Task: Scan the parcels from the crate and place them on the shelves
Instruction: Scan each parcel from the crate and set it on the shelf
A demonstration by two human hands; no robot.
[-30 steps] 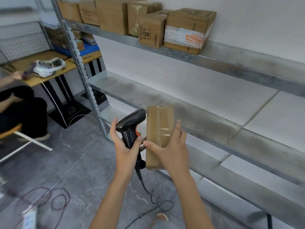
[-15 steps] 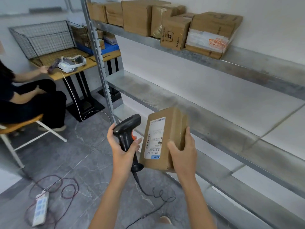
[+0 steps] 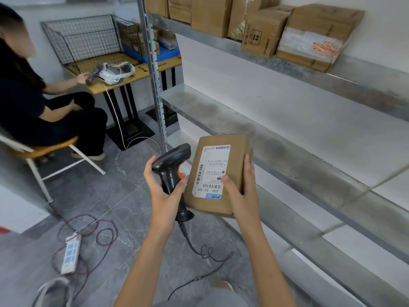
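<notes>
At frame centre we hold a brown parcel (image 3: 219,173), our right hand (image 3: 241,196) gripping its edge, thumb on the white shipping label (image 3: 211,171) reading "530- D5 069". Our left hand (image 3: 162,191) grips the black barcode scanner (image 3: 171,167) just beside it. Upper right, a shelved carton (image 3: 262,33) reads "ZH406241".

The parcel (image 3: 218,176) bears a white label (image 3: 211,171) reading "530- D5 069", printed upside down. A box (image 3: 263,33) on the top shelf (image 3: 365,85) reads "ZH400241".

Labelled parcel (image 3: 218,173) in right hand (image 3: 241,196), black scanner (image 3: 171,167) in left hand (image 3: 162,191), beside steel shelves (image 3: 287,151).
</notes>
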